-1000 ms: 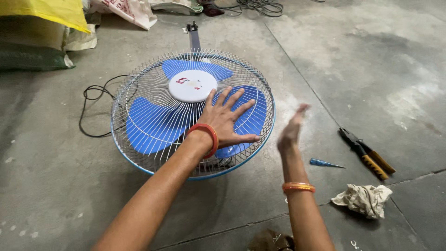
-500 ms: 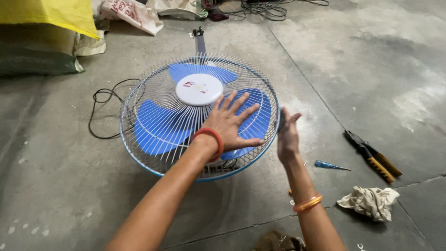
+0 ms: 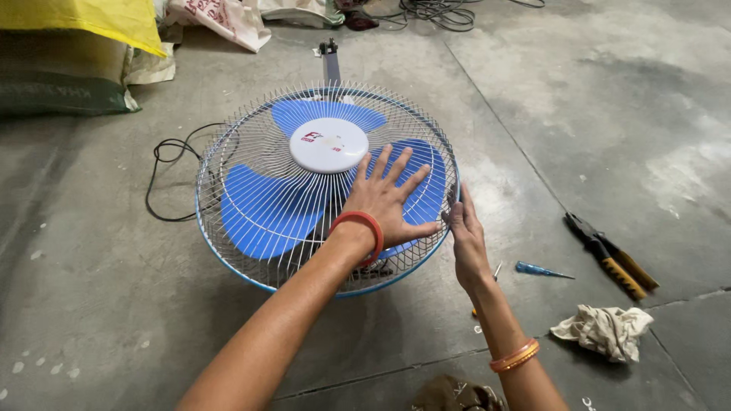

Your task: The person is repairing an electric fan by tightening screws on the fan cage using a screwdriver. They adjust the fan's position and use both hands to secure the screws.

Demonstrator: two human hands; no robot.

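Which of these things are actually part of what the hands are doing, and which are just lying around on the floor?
In use:
- fan, lying face up on the floor
- left hand, flat on its wire guard
- right hand, against the guard's rim

Lying about:
- blue-handled screwdriver
- pliers
- crumpled rag
- yellow sack
- black power cord, trailing loose from the fan

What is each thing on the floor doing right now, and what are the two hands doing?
Round wire-caged fan with blue blades: lying flat on the concrete floor, face up.
Black power cord: loose on the floor, beside the fan.
Left hand: open, fingers spread, flat on the cage.
Right hand: open, against the cage rim.
Blue-handled screwdriver: lying untouched.
Yellow-and-black-handled pliers: lying untouched.
White rag: crumpled.
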